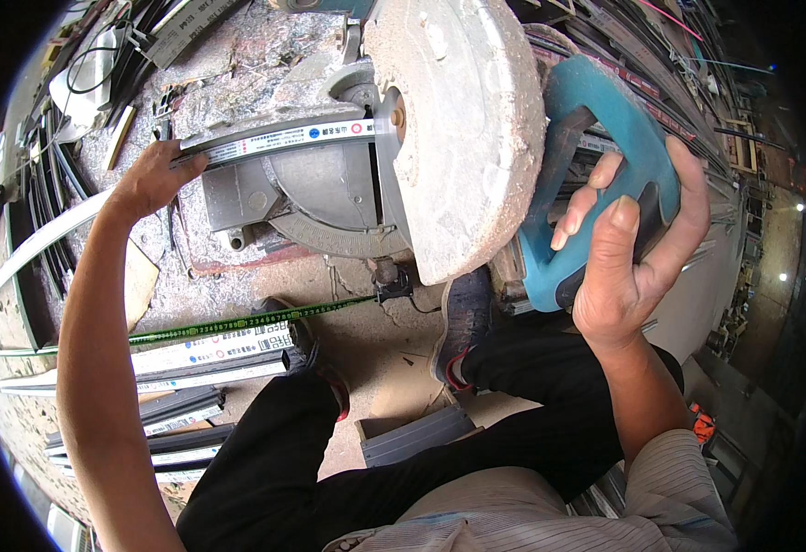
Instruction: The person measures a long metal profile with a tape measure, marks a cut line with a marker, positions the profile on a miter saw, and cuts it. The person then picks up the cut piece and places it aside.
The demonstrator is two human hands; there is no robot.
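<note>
A long metal profile strip with a printed white film lies along the fence of a mitre saw, its right end at the round blade. My left hand is closed on the profile at the left of the saw, pressing it near the fence. Beyond that hand the strip bends away to the left rim. My right hand grips the saw's teal loop handle, its fingers wrapped through the loop. The dusty grey blade guard hides part of the blade. Below lies the grey saw base.
A green tape measure stretches along the bench's near side, above several white-filmed profiles. Metal shavings cover the bench top. Dark profile lengths are stacked at the far right. A grey offcut lies on the floor between my legs.
</note>
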